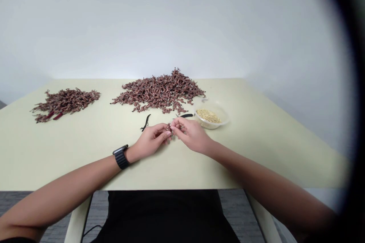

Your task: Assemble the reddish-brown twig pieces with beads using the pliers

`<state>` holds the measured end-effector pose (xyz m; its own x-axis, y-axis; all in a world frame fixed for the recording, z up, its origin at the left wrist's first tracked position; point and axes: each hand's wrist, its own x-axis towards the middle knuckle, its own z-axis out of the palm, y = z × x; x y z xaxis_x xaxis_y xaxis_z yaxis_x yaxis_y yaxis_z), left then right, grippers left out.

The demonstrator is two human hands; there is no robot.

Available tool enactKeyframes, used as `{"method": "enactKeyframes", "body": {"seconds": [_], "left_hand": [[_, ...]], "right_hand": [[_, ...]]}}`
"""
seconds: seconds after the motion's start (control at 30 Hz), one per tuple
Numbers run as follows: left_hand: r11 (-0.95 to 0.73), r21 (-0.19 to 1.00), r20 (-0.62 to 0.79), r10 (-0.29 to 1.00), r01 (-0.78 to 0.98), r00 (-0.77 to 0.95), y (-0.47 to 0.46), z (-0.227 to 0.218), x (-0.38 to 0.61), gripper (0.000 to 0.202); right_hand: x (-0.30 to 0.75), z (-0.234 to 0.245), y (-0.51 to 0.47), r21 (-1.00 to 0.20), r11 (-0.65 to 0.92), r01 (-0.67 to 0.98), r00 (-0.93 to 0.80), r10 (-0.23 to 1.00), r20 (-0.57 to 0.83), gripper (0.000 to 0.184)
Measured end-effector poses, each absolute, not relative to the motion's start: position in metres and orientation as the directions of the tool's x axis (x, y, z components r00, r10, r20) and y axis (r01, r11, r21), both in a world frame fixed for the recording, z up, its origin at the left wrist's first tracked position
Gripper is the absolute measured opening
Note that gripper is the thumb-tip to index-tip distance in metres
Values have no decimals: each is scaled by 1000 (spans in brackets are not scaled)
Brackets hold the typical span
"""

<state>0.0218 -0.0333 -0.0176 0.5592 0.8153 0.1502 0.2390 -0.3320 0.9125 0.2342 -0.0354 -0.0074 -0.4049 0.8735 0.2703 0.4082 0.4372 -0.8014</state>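
Between my hands, just above the table, is a small reddish-brown knobbly piece, partly hidden by fingers. My left hand is closed on it with thumb and fingers. My right hand is pinched together at the piece's right side; whatever sits between its fingertips is too small to make out. Behind my hands spreads a large pile of similar brown pieces. Black curved tool handles lie close by, one handle beyond my left hand and another handle beyond my right; their working ends are mostly hidden.
A clear plastic bowl with small gold-coloured bits stands right of my right hand. At the left lies a smaller pile of brown pieces, with red handles at its front edge. The pale table meets a wall behind.
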Motion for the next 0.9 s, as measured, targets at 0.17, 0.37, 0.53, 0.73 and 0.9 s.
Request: {"method": "enactKeyframes", "body": {"seconds": [0.17,0.37,0.53,0.73,0.9], "left_hand": [[-353,896,155,817,269,555,-33,-17,22,30],[-362,886,154,818,289,555,-33,-16,22,30],[-368,881,151,815,298,559,-34,-15,21,29],[-379,872,158,817,310,555,-34,-15,21,30],[-413,844,169,811,342,561,-33,-16,20,31]], "right_hand": [[234,-9,-35,-813,424,400,-402,878,260,12],[234,-9,-36,-826,409,386,-392,884,255,13],[235,-8,-36,-827,410,385,-389,884,257,12],[235,-5,-36,-797,439,414,-411,872,267,12],[235,-6,-35,-721,500,480,-427,851,306,9]]}}
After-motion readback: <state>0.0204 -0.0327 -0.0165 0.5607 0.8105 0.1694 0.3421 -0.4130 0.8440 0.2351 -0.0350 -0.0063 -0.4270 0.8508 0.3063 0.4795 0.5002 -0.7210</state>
